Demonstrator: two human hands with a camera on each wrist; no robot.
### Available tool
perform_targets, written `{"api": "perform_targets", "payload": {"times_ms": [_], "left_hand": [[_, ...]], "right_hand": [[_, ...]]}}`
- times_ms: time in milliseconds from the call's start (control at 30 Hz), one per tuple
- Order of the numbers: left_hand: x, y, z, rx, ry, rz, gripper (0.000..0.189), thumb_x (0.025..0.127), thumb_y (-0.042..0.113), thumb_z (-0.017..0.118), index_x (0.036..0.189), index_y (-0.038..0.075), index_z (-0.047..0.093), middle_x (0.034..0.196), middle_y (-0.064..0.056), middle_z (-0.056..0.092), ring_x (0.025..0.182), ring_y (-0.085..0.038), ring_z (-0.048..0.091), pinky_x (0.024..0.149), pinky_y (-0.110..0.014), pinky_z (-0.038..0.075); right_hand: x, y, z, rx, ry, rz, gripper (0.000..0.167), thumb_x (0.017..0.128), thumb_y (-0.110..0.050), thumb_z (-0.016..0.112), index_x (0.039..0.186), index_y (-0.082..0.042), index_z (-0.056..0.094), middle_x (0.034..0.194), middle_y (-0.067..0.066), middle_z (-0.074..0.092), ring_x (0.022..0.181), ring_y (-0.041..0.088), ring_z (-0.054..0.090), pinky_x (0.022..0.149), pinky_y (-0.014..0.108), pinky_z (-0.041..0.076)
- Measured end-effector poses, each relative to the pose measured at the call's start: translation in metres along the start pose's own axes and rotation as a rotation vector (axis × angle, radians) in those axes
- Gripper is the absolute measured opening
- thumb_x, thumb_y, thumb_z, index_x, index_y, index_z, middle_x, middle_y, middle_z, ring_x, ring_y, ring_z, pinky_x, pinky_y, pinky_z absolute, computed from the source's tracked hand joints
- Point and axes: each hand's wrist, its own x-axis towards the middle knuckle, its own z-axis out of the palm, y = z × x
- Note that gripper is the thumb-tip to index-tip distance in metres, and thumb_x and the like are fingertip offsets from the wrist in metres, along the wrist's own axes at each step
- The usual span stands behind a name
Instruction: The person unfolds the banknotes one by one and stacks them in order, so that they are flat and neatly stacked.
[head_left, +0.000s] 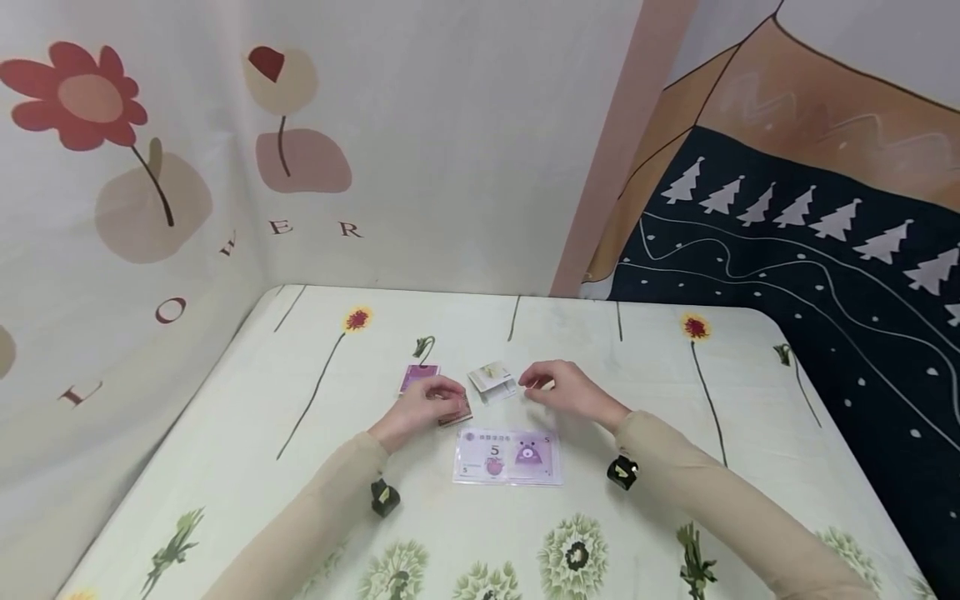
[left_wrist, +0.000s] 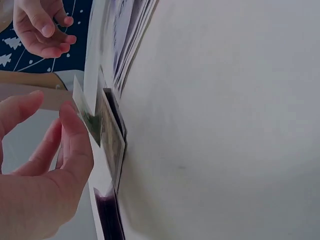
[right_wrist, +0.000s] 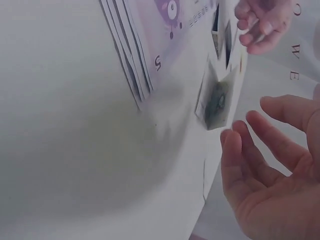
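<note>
My left hand (head_left: 423,406) hovers over a small brown-patterned stack (head_left: 459,417), fingers bent. In the left wrist view its thumb and fingertips are apart with nothing between them, and the stack (left_wrist: 113,142) lies beyond. My right hand (head_left: 570,388) is just right of a folded whitish paper note (head_left: 491,377). The right wrist view shows its fingers loosely curved and holding nothing, near the folded note (right_wrist: 217,102), which stands partly open with a greenish print inside. Closest to me lies a pile of purple play banknotes (head_left: 507,457) marked 5.
A small purple stack (head_left: 417,375) lies behind the left hand. The table (head_left: 300,500) has a flower-printed cloth. A pale curtain (head_left: 450,167) hangs behind it, and a dark tree-patterned cloth (head_left: 750,250) hangs at the right.
</note>
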Motion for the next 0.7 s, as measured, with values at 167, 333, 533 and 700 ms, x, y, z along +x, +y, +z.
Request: {"api": "perform_targets", "payload": {"times_ms": [167, 333, 533, 700], "left_hand": [[0.009, 0.003, -0.002, -0.009, 0.06, 0.013, 0.031, 0.084, 0.001, 0.068, 0.112, -0.01, 0.062, 0.1, -0.014, 0.067, 0.086, -0.02, 0.064, 0.077, -0.028, 0.053], [0.018, 0.006, -0.001, 0.016, 0.117, -0.01, 0.03, 0.084, 0.003, 0.069, 0.113, -0.005, 0.064, 0.103, -0.013, 0.066, 0.091, -0.021, 0.064, 0.081, -0.03, 0.052], [0.03, 0.01, 0.002, 0.063, 0.174, -0.041, 0.028, 0.085, 0.005, 0.068, 0.112, -0.002, 0.065, 0.106, -0.013, 0.067, 0.098, -0.025, 0.064, 0.087, -0.034, 0.052], [0.038, 0.013, 0.006, 0.078, 0.143, -0.062, 0.03, 0.086, 0.006, 0.068, 0.114, -0.003, 0.064, 0.112, -0.016, 0.065, 0.105, -0.029, 0.06, 0.094, -0.038, 0.048]], "right_hand": [[0.009, 0.001, 0.005, 0.005, 0.059, -0.011, 0.019, 0.088, -0.003, 0.065, 0.106, 0.001, 0.068, 0.106, 0.01, 0.066, 0.099, 0.026, 0.06, 0.085, 0.039, 0.052], [0.017, 0.001, 0.009, 0.027, 0.124, -0.022, 0.018, 0.087, 0.0, 0.064, 0.105, 0.001, 0.068, 0.108, 0.012, 0.066, 0.102, 0.031, 0.059, 0.084, 0.038, 0.053], [0.029, 0.004, 0.017, 0.019, 0.145, 0.007, 0.016, 0.087, 0.001, 0.064, 0.103, -0.001, 0.07, 0.108, 0.012, 0.066, 0.102, 0.03, 0.059, 0.086, 0.039, 0.051], [0.038, 0.006, 0.027, 0.025, 0.126, 0.071, 0.015, 0.086, 0.001, 0.066, 0.099, -0.004, 0.072, 0.104, 0.007, 0.067, 0.096, 0.024, 0.059, 0.087, 0.038, 0.049]]}}
